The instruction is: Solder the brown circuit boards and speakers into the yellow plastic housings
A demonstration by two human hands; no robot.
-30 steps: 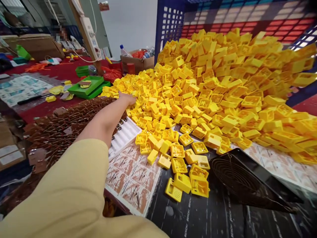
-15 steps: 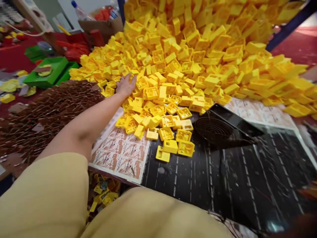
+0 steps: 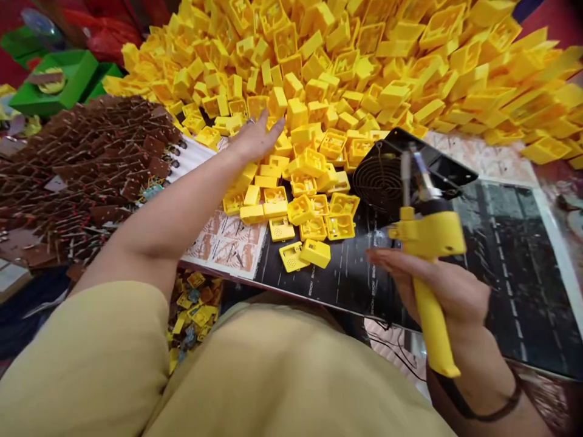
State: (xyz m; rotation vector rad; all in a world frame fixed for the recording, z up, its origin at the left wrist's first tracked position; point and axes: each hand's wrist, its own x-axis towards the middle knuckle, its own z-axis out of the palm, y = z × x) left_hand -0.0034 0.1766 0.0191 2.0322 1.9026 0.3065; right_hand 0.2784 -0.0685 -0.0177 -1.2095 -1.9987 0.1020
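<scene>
My left hand (image 3: 257, 138) reaches forward with its fingers spread, resting on the near side of a large heap of yellow plastic casings (image 3: 319, 91). Several loose casings (image 3: 314, 206) lie nearer to me on the black mat, some turned with the hollow side up. At the right, my right hand (image 3: 449, 291) is wrapped round the yellow handle of a soldering gun (image 3: 430, 233). Its metal tip and feed tube point up and away from me, above the mat.
A small black fan (image 3: 382, 176) with a wire grille stands behind the soldering gun. Brown circuit boards with wires (image 3: 91, 176) are piled at the left, near green trays (image 3: 54, 82). More yellow parts (image 3: 195, 309) fill a container below the table edge.
My right hand has come into view with the soldering gun. My left hand has shifted right over the heap, and casings near it have been disturbed. The view has tilted down.
</scene>
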